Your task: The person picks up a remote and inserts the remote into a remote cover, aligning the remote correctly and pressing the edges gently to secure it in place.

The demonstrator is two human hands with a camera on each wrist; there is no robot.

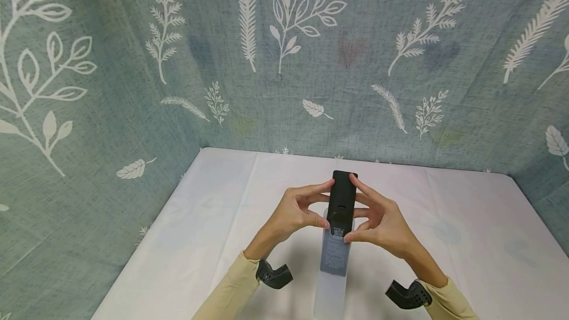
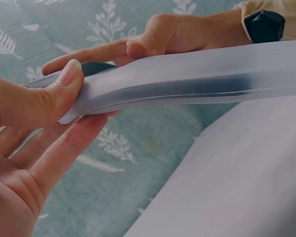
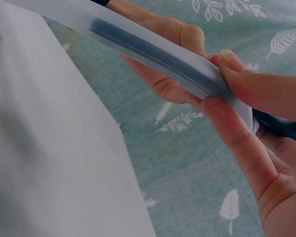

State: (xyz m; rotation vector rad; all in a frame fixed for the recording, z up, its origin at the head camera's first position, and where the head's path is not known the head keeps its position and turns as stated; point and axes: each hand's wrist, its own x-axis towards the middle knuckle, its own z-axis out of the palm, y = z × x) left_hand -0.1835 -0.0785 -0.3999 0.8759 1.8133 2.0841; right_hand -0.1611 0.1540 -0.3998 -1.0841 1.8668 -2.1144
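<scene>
A black remote control (image 1: 342,194) lies back side up, its lower half inside a translucent sleeve (image 1: 330,295). Its bare upper half, with a small battery-cover notch, sticks out beyond the sleeve's mouth. My left hand (image 1: 291,215) holds the left side, thumb at the sleeve's mouth and index fingertip near the remote's far end. On the opposite side my right hand (image 1: 386,226) pinches with thumb and fingers in much the same way. In the left wrist view, the left thumb (image 2: 66,81) presses the sleeve's top edge with fingers beneath. The sleeve's near end looks unfilled and pale.
Below the hands spreads a table with a white cloth (image 1: 222,201). A leaf-patterned blue-green curtain (image 1: 311,63) stands behind it and along the left side. Dark wrist devices (image 1: 274,275) sit on both sleeved forearms.
</scene>
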